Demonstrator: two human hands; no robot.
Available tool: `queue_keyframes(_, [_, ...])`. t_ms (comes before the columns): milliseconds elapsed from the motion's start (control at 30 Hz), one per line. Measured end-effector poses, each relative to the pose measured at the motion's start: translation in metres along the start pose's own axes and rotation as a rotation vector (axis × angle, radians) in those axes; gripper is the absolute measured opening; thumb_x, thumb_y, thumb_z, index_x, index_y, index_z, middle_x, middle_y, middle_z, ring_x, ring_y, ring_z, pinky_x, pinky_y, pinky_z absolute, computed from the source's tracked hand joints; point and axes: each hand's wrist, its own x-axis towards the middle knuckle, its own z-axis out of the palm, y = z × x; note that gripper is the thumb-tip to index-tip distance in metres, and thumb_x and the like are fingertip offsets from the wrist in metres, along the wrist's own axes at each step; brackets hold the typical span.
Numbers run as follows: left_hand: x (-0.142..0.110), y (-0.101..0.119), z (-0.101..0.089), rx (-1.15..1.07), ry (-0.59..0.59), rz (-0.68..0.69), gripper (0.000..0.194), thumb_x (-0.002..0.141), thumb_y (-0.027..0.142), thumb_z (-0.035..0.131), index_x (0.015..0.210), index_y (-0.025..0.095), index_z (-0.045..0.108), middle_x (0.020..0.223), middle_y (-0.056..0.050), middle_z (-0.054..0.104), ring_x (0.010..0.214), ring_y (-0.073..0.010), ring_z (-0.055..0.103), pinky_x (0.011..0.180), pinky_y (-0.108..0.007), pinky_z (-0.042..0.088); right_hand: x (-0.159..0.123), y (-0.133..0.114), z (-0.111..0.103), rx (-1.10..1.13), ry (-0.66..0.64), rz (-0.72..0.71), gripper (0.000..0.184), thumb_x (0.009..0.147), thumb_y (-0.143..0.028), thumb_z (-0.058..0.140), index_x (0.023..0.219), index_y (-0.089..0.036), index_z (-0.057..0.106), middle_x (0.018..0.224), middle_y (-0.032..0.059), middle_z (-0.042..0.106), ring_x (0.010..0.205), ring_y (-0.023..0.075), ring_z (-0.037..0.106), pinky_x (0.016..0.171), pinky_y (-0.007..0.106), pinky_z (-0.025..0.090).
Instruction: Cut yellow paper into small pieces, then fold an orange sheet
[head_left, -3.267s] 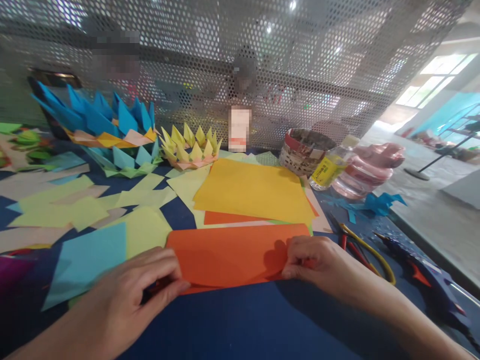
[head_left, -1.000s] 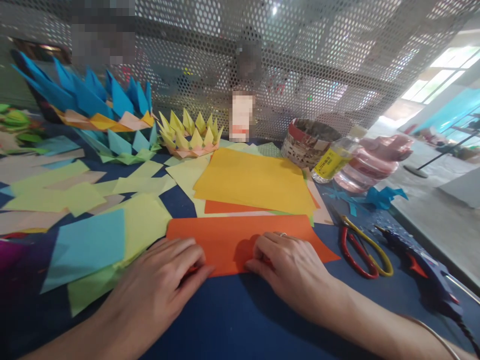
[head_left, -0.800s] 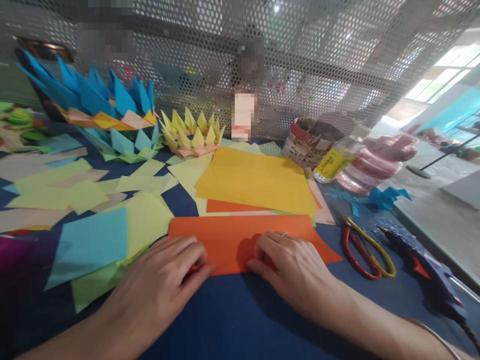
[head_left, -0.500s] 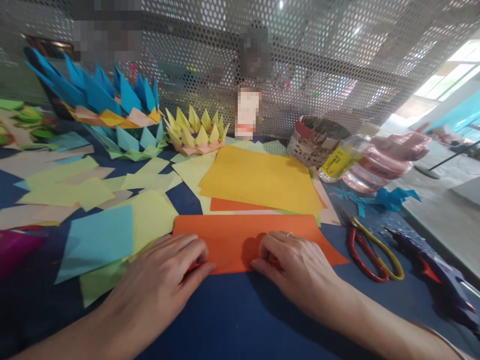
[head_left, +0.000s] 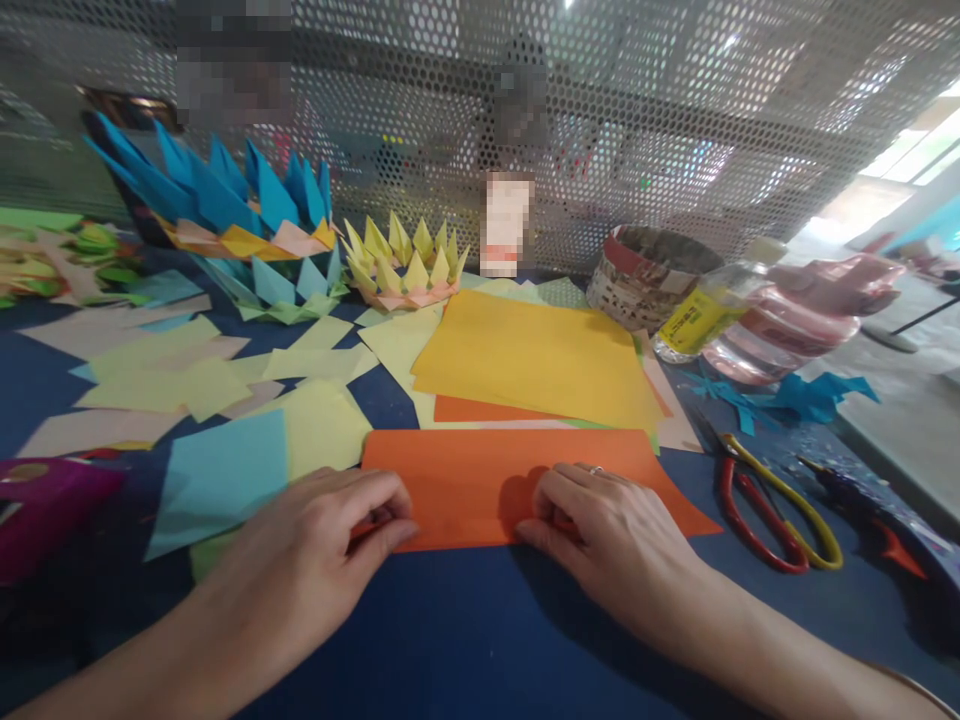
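A sheet of orange paper (head_left: 461, 490), folded over along its length, lies in front of me on the dark blue tabletop (head_left: 465, 630). My left hand (head_left: 330, 540) is closed at its near left edge, thumb and curled fingers together on the paper. Towards the right, my right hand (head_left: 611, 525), with a ring on one finger, pinches the same near edge. The curled fingers hide parts of that edge. Just beyond lies a stack of yellow-orange paper (head_left: 536, 360), with more coloured sheets beneath it.
Scissors (head_left: 784, 510) and a dark glue gun (head_left: 862, 510) lie to the right. Bottles (head_left: 795, 320) and a round container (head_left: 649, 275) stand behind them. Folded-paper pieces, one blue (head_left: 225, 190), one yellow (head_left: 405, 265), stand at the back left. Light blue paper (head_left: 225, 480) lies left.
My left hand has slid a little leftward along the near edge of the orange paper. My right hand keeps about the same place on it. The whole view has shifted slightly left.
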Motion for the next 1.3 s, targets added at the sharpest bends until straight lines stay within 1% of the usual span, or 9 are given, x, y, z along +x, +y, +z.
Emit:
queue_keyframes(200, [0.001,-0.002,-0.003,-0.022,-0.024,-0.061,0.014,0.085,0.035,0.052,0.075,0.026,0.058,0.075,0.002,0.067,0.072,-0.0197,0.062,0.066,-0.032,0.043,0.0,0.001,0.002,0.006,0.003,-0.004,0.021,0.087,-0.035,0.061,0.075,-0.02,0.052,0.073,-0.001,0.06,0.062,0.0149,0.053,0.055,0.025,0.031])
queue_keyframes(333, [0.0,-0.001,-0.004,-0.023,-0.043,-0.046,0.013,0.084,0.033,0.051,0.074,0.026,0.055,0.072,0.002,0.065,0.07,-0.0189,0.061,0.064,-0.031,0.042,0.001,0.0,0.002,0.0,0.02,-0.003,0.02,0.087,-0.033,0.061,0.074,-0.02,0.053,0.072,-0.001,0.061,0.061,0.0146,0.054,0.055,0.026,0.031])
queue_keyframes(533, [0.001,-0.001,-0.005,0.003,-0.043,-0.019,0.017,0.085,0.035,0.051,0.071,0.025,0.05,0.07,0.003,0.06,0.069,-0.0187,0.058,0.064,-0.031,0.04,0.002,-0.001,0.001,-0.016,0.028,-0.005,0.021,0.086,-0.035,0.062,0.074,-0.02,0.053,0.072,-0.0014,0.061,0.06,0.0147,0.054,0.054,0.026,0.029])
queue_keyframes(733, [0.001,-0.003,-0.005,0.06,-0.04,-0.027,0.016,0.083,0.035,0.052,0.071,0.026,0.05,0.064,0.003,0.058,0.063,-0.0191,0.057,0.059,-0.03,0.039,0.001,0.0,0.0,-0.02,0.013,0.021,0.022,0.084,-0.036,0.064,0.074,-0.02,0.054,0.073,-0.0009,0.062,0.061,0.0149,0.055,0.054,0.025,0.03])
queue_keyframes(800, [0.0,-0.004,-0.005,0.047,-0.023,-0.034,0.013,0.084,0.036,0.051,0.075,0.026,0.052,0.067,0.002,0.061,0.066,-0.0196,0.059,0.06,-0.031,0.041,0.001,0.001,0.001,-0.024,0.014,0.027,0.023,0.084,-0.038,0.064,0.073,-0.02,0.053,0.073,-0.001,0.062,0.062,0.0152,0.055,0.054,0.025,0.029])
queue_keyframes(900, [-0.002,-0.006,-0.006,0.025,-0.019,-0.029,0.012,0.086,0.034,0.047,0.082,0.027,0.055,0.078,0.001,0.067,0.074,-0.0209,0.063,0.064,-0.032,0.044,0.001,0.002,0.002,-0.024,0.022,0.028,0.025,0.085,-0.04,0.063,0.074,-0.02,0.053,0.073,-0.0012,0.062,0.062,0.0152,0.055,0.054,0.026,0.029])
queue_keyframes(1000, [-0.003,-0.008,-0.008,0.041,-0.029,-0.024,0.012,0.087,0.035,0.045,0.087,0.028,0.055,0.085,-0.001,0.068,0.079,-0.0222,0.064,0.068,-0.034,0.045,0.002,0.003,0.002,-0.026,0.027,0.028,0.025,0.086,-0.041,0.061,0.074,-0.02,0.053,0.073,-0.0012,0.062,0.062,0.0152,0.055,0.053,0.025,0.029])
queue_keyframes(1167, [-0.004,-0.01,-0.009,0.103,-0.015,0.017,0.011,0.087,0.035,0.047,0.082,0.027,0.054,0.08,0.0,0.067,0.075,-0.0218,0.063,0.066,-0.034,0.044,0.002,0.002,0.002,-0.02,0.026,0.024,0.025,0.085,-0.041,0.062,0.074,-0.02,0.054,0.073,-0.0008,0.063,0.061,0.0147,0.055,0.053,0.025,0.03])
queue_keyframes(1300, [-0.004,-0.011,-0.01,0.091,0.041,0.072,0.011,0.086,0.033,0.049,0.079,0.028,0.056,0.075,0.002,0.067,0.069,-0.0199,0.062,0.061,-0.03,0.041,0.001,0.002,0.002,-0.012,0.028,0.029,0.025,0.085,-0.04,0.062,0.073,-0.02,0.054,0.073,-0.0009,0.063,0.061,0.0144,0.055,0.053,0.025,0.029])
